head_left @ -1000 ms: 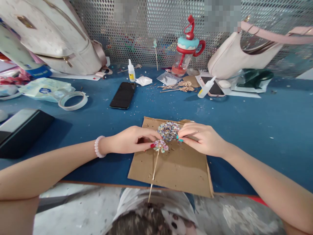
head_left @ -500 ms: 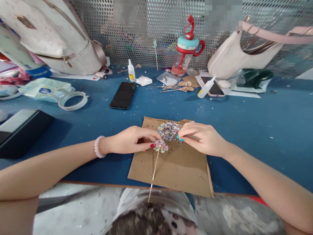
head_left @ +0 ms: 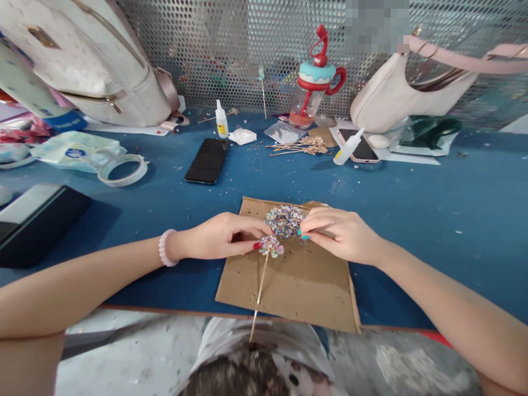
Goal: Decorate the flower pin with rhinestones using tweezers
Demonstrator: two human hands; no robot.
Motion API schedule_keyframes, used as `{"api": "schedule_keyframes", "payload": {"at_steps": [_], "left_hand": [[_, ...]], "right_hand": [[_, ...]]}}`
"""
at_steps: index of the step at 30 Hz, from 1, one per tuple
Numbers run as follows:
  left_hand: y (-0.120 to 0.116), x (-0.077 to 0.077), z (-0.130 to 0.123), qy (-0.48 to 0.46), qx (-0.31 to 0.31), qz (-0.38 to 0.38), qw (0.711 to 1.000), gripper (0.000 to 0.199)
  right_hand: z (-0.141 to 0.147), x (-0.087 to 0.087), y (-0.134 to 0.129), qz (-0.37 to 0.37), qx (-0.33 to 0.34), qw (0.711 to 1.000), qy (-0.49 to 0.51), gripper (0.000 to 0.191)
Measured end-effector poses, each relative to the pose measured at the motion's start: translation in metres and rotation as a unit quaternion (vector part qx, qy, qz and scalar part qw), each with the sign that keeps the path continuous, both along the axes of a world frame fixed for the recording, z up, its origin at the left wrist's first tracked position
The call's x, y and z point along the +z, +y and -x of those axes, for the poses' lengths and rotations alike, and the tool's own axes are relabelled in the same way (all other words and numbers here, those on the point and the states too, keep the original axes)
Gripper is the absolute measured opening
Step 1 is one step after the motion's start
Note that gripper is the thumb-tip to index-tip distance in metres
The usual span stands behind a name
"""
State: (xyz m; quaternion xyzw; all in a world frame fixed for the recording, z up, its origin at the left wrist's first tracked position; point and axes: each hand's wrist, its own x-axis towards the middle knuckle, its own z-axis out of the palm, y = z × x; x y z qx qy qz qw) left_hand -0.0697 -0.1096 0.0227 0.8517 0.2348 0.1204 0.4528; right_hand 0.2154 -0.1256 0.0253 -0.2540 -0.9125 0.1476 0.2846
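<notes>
My left hand (head_left: 229, 236) pinches the flower-shaped head of a gold hair stick (head_left: 271, 246), which is covered with pink and clear rhinestones. Its thin shaft slants down over the front edge of the cardboard (head_left: 289, 286). Just beyond the flower lies a pile of glittering loose rhinestones (head_left: 284, 220) on that same cardboard. My right hand (head_left: 344, 234) is closed at the right side of the pile, around a slim metal tool that looks like tweezers (head_left: 326, 225). Its tips are mostly hidden by my fingers, so I cannot tell whether a stone is in them.
Farther back lie a black phone (head_left: 207, 160), a glue bottle (head_left: 221, 119), a second glue bottle (head_left: 348, 147) and several gold hair sticks (head_left: 303, 146). A red-lidded cup (head_left: 315, 80) stands by the perforated metal panel (head_left: 231, 49). Tape (head_left: 122, 170) and a backpack (head_left: 103, 71) are left, a handbag (head_left: 371, 93) right.
Almost nothing differs. My right fingertips have shifted very slightly beside the rhinestone pile, while my left hand and the hair stick stay in place.
</notes>
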Motion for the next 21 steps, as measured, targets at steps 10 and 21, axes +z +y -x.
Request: {"api": "schedule_keyframes", "payload": {"at_steps": [10,21], "left_hand": [[0.0,-0.001,-0.002,-0.001,0.012,-0.006,1.0,0.03],[0.0,-0.004,-0.002,-0.003,0.019,0.001,1.0,0.031]], "right_hand": [[0.011,0.005,-0.009,-0.01,-0.039,0.996,0.081,0.01],[0.039,-0.006,-0.02,-0.016,-0.037,0.987,0.159,0.01]]}}
